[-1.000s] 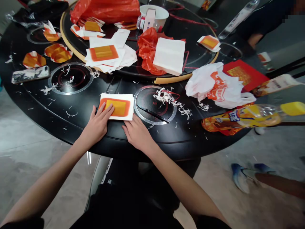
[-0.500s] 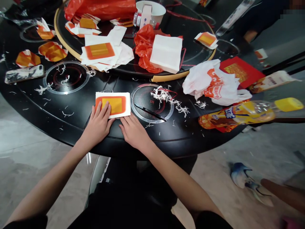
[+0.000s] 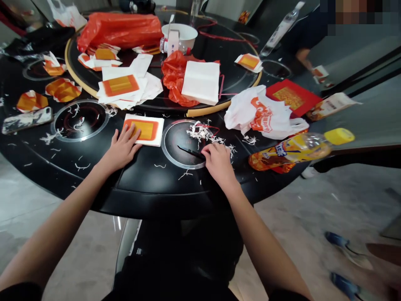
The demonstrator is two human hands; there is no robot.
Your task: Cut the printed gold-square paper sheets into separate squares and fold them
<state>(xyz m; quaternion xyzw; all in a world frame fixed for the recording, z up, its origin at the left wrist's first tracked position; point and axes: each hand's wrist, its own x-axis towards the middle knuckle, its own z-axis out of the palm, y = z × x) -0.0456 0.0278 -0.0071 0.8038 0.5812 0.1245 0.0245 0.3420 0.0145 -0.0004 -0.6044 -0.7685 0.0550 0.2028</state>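
Note:
My left hand (image 3: 121,147) lies flat and open on the near left corner of a white paper sheet with an orange-and-gold square (image 3: 147,130), on the black round table (image 3: 150,184). My right hand (image 3: 218,161) is to the right, its fingers curled down onto the near end of a thin black cutter (image 3: 189,151). The cutter lies across a ringed circle in the tabletop. White paper shreds (image 3: 203,133) are scattered just beyond that hand.
On the turntable (image 3: 200,111) are a white paper stack (image 3: 201,81), more orange-gold sheets (image 3: 120,85), a red bag (image 3: 120,29) and a bowl (image 3: 181,32). An orange drink bottle (image 3: 297,149), white plastic bag (image 3: 260,115) and red packet (image 3: 293,96) lie right. A phone (image 3: 26,120) lies left.
My right hand left the sheet's near edge and moved right onto the black cutter. My left hand stayed on the sheet. The camera view shifted back and right.

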